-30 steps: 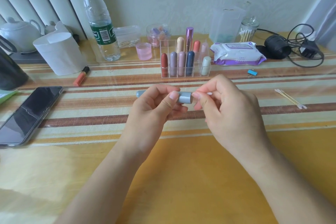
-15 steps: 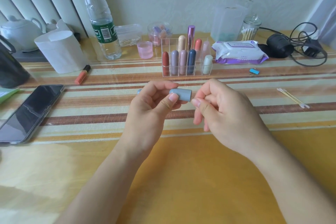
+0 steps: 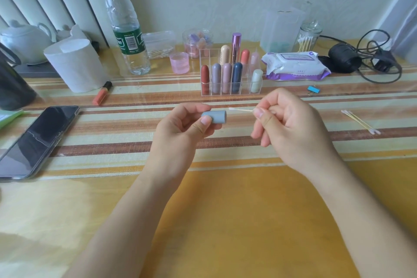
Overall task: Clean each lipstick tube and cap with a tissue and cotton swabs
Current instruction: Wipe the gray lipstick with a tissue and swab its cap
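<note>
Left hand [image 3: 178, 128] and right hand [image 3: 291, 128] are held apart above the striped tablecloth [image 3: 112, 142], each clamped on something small.

At the far left a dark phone [image 3: 38, 140] lies flat, with a white teapot [image 3: 24, 40] behind it. Next come a tissue roll [image 3: 76, 65] standing on end, an orange lip tube [image 3: 102, 93] lying beside it, and an upright water bottle [image 3: 126, 29].

In the middle, the left thumb and curled fingers pinch a grey-blue cap [image 3: 216, 116], which lies sideways with its flat end facing right. Behind it a clear organiser [image 3: 244, 88] holds upright lipsticks in red, mauve, pink, navy and pale green.

A cotton swab [image 3: 241, 109] lies level between the hands. Its white tip is just beside the cap's right end and outside it. The right thumb and fingers are curled round the stick's other end.

Further right a pack of wet wipes [image 3: 293, 66] sits by the wall, a few loose swabs [image 3: 358, 121] lie on the cloth, and a black cable [image 3: 383, 67] coils at the back edge.
</note>
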